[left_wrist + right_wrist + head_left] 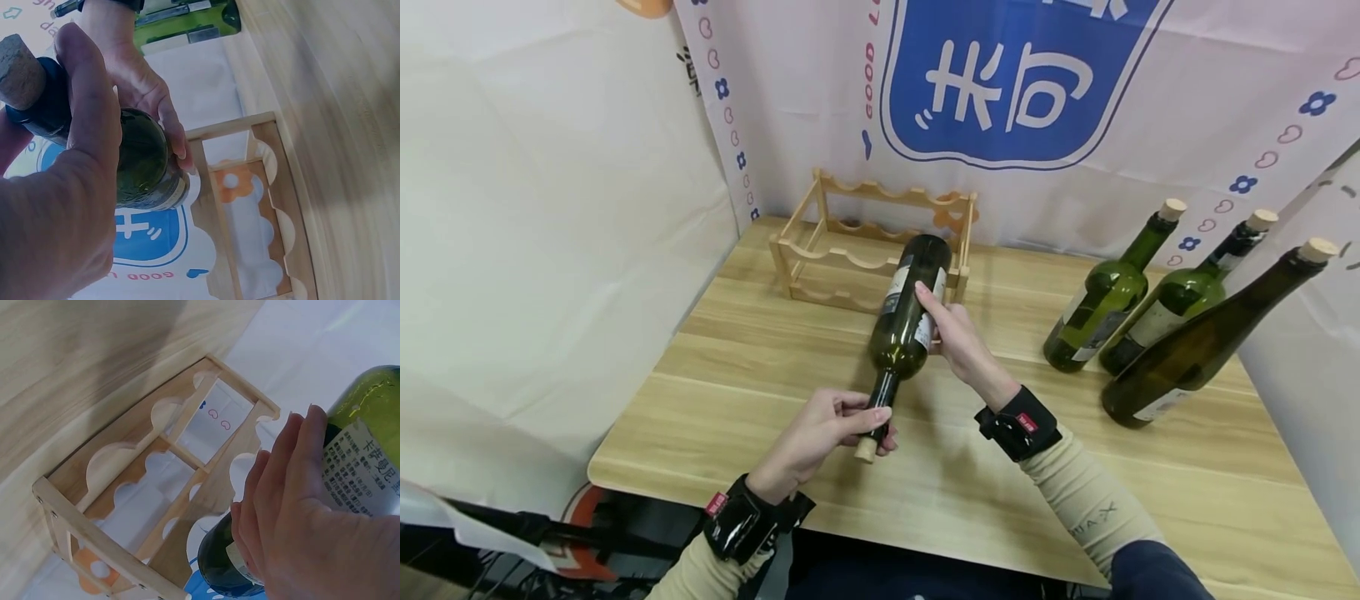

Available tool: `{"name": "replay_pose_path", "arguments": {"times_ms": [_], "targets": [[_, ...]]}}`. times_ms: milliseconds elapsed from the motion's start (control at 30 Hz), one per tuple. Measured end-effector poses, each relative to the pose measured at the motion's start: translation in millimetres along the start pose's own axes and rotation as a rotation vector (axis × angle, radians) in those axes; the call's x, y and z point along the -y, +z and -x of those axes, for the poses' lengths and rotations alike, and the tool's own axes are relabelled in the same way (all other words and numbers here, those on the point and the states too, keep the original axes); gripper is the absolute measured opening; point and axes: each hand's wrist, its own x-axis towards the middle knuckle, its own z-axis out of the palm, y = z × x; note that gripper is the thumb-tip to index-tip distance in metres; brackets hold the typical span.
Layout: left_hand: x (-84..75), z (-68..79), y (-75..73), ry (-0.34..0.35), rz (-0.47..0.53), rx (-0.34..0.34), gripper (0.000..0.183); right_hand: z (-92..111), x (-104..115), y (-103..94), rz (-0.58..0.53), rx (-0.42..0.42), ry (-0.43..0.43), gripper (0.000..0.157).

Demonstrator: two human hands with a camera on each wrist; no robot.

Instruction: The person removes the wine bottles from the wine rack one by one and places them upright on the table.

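A dark green wine bottle (pixel 901 354) is held tilted over the table, its base near the rack and its cork (pixel 866 451) towards the person. My left hand (pixel 820 429) grips the neck just behind the cork, thumb on top. Around the labelled body is my right hand (pixel 958 342), its thumb along the upper side. The right wrist view shows those fingers (pixel 306 450) across the white printed label (pixel 359 469). A wooden wine rack (pixel 842 257) with scalloped rails stands behind; the bottle's base overlaps its front right corner in the head view, and contact cannot be told.
Three corked bottles stand close together on the right of the table: a green one (pixel 1120 283), another green one (pixel 1195 292) and a taller brown-green one (pixel 1202 358). A printed cloth (pixel 820 92) hangs behind the rack. The table's front edge (pixel 955 560) lies near the person.
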Motion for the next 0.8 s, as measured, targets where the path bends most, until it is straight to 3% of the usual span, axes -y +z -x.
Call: {"name": "replay_pose_path", "arguments": {"times_ms": [467, 800], "targets": [[-10.4, -7.9, 4.7, 0.015, 0.001, -0.027, 0.035, -1.0, 12.6, -3.4, 0.005, -0.028, -0.05, 0.052], [-12.7, -9.9, 6.9, 0.02, 0.006, -0.025, 0.036, 0.4, 15.0, -7.3, 0.01, -0.006, -0.053, 0.06]]}}
